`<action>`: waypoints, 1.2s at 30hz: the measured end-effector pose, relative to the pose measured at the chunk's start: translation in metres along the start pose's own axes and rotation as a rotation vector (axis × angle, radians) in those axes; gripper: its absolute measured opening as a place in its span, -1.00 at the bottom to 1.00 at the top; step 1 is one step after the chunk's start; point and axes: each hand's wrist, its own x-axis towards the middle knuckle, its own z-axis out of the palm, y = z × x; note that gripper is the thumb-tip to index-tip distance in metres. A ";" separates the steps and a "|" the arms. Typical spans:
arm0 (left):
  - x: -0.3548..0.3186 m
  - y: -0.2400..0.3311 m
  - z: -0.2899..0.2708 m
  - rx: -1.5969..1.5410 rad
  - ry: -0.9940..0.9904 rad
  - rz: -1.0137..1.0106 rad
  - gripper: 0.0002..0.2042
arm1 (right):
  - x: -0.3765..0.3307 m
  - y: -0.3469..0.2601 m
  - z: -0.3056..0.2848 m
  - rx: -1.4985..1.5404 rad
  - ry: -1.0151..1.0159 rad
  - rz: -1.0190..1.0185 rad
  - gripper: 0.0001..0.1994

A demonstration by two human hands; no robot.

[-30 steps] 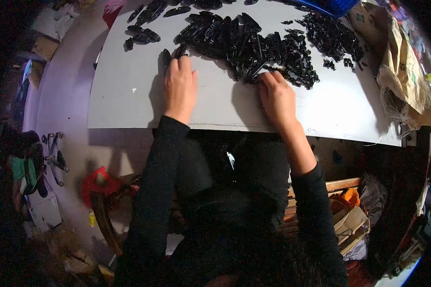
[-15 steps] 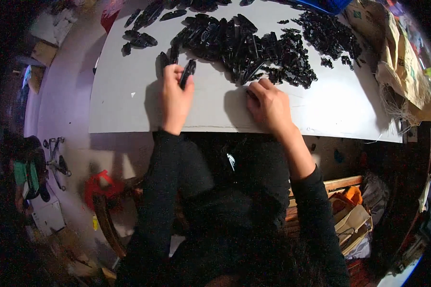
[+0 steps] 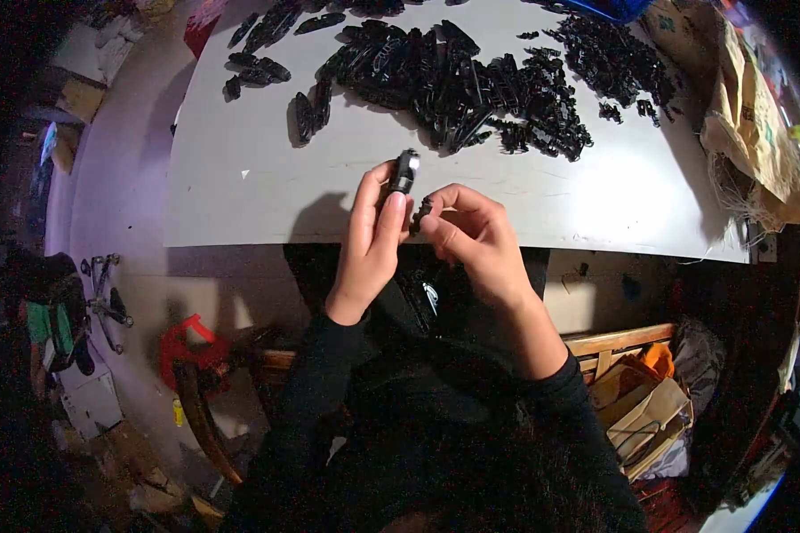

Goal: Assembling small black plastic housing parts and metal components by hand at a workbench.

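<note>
Since the earlier frames both hands have come off the white desk (image 3: 596, 204) and drawn together above its near edge, away from the big heap of black plastic parts (image 3: 458, 80) where they had been resting. The left hand (image 3: 369, 244) now has its fingers (image 3: 391, 206) clenched around a small oblong black plastic piece (image 3: 404, 171), held upright with its top end showing above the fingertips. The right hand (image 3: 476, 235) pinches a smaller dark part (image 3: 424, 211) just beside that piece, low on its right side; whether the two parts touch is hard to tell, since the fingers cover the gap. The heap lies well beyond the hands, across the far half of the desk, with a looser scatter of small black bits (image 3: 613, 58) to the heap's right and a crumpled tan paper bag (image 3: 756, 115) at the desk's right end.
</note>
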 end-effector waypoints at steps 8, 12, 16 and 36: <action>-0.012 0.003 0.002 0.068 -0.237 0.062 -0.54 | -0.005 -0.002 0.013 0.129 0.239 -0.133 -0.87; -0.011 -0.003 0.006 0.231 -0.316 0.291 -0.54 | -0.007 0.003 -0.006 0.010 0.076 -0.015 -0.85; -0.005 -0.003 -0.001 0.284 -0.435 0.244 -0.51 | -0.009 0.010 -0.017 -0.013 0.152 0.024 -0.86; 0.062 -0.030 -0.054 0.896 0.342 0.438 -0.84 | 0.037 0.018 -0.074 -1.577 0.234 -0.318 -0.86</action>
